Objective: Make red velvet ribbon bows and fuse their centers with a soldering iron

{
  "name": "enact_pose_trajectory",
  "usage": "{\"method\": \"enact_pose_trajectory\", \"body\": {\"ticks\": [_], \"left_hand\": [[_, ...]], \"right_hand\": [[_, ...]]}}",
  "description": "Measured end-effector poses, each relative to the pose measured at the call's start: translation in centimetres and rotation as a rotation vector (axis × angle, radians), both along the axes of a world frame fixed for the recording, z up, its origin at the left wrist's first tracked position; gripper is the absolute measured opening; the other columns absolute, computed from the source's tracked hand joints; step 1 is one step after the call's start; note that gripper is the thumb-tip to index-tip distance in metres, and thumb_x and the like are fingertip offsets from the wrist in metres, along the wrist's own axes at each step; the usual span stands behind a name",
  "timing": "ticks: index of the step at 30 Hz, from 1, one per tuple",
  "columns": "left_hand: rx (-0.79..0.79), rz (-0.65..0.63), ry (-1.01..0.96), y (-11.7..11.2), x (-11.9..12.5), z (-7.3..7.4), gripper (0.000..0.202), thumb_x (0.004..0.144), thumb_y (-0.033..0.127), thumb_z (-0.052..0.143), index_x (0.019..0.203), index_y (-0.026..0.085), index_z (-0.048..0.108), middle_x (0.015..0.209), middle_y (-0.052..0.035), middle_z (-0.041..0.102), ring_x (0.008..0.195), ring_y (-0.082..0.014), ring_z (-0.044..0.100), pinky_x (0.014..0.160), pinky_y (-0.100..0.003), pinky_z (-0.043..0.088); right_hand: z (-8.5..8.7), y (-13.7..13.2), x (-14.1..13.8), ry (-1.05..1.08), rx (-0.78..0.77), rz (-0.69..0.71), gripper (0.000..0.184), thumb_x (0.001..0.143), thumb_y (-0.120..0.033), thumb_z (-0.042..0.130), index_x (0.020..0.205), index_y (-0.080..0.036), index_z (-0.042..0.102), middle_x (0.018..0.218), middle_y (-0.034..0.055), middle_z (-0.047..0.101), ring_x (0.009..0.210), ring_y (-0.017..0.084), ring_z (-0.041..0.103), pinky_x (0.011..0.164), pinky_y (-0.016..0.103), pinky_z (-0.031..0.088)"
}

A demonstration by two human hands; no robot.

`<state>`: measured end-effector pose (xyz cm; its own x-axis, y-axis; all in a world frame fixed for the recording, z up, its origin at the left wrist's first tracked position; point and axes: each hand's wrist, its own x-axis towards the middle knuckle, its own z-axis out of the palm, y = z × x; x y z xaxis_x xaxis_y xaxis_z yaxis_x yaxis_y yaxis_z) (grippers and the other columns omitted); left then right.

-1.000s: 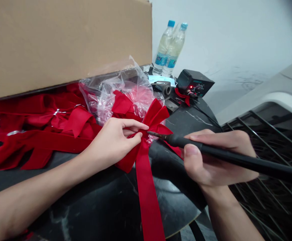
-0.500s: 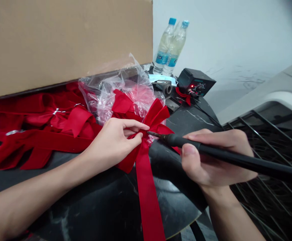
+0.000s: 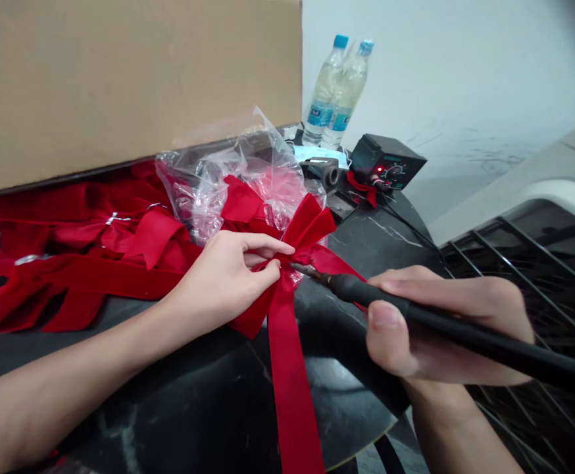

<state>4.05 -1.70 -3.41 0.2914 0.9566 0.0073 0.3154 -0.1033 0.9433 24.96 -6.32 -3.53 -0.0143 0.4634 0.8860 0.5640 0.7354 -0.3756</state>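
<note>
My left hand [image 3: 228, 273] pinches the knot of a red ribbon bow [image 3: 307, 230] that lies on a dark round table [image 3: 189, 395]. One long red tail of the bow runs down toward me. My right hand [image 3: 435, 329] is wrapped round a black soldering iron [image 3: 416, 316], held like a pen. Its metal tip touches the bow's centre just right of my left fingertips.
A pile of red bows [image 3: 70, 257] and a clear plastic bag [image 3: 228, 178] lie to the left under a big cardboard box [image 3: 120, 79]. Behind stand two water bottles [image 3: 334, 92] and a black soldering station [image 3: 386, 164]. A wire rack [image 3: 529, 263] sits right.
My right hand has slid a little to the right and toward me along the iron. The tip stays at the bow's knot. My left hand has not moved.
</note>
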Motion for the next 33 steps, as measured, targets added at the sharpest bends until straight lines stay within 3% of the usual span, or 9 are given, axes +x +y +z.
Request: {"method": "enact_pose_trajectory", "body": {"ticks": [14, 23, 33], "left_hand": [[0.025, -0.002, 0.015, 0.0, 0.0, -0.1, 0.024, 0.086, 0.023, 0.068, 0.106, 0.019, 0.081, 0.104, -0.0038, 0.083, 0.098, -0.0238, 0.078, 0.096, -0.034, 0.062], [0.003, 0.0, 0.007, -0.1, 0.0, -0.1, 0.024, 0.086, 0.022, 0.069, 0.107, 0.019, 0.081, 0.105, -0.0028, 0.083, 0.1, -0.023, 0.078, 0.096, -0.032, 0.062], [0.032, 0.006, 0.018, 0.0, 0.0, -0.3, 0.024, 0.085, 0.022, 0.069, 0.106, 0.019, 0.082, 0.103, -0.0035, 0.083, 0.097, -0.024, 0.079, 0.095, -0.034, 0.062]], "right_hand": [[0.3, -0.8, -0.3, -0.132, -0.109, -0.177, 0.009, 0.076, -0.027, 0.075, 0.08, -0.026, 0.067, 0.06, -0.0051, 0.068, 0.05, 0.017, 0.067, 0.042, 0.027, 0.048], [-0.2, -0.2, -0.2, -0.106, -0.081, -0.09, 0.012, 0.074, -0.027, 0.076, 0.081, -0.025, 0.067, 0.061, -0.0068, 0.068, 0.045, 0.014, 0.063, 0.038, 0.025, 0.043], [-0.1, -1.1, -1.2, -0.132, -0.151, -0.216, 0.011, 0.08, -0.036, 0.073, 0.08, -0.027, 0.067, 0.061, -0.0038, 0.068, 0.048, 0.017, 0.062, 0.04, 0.028, 0.043]]}}
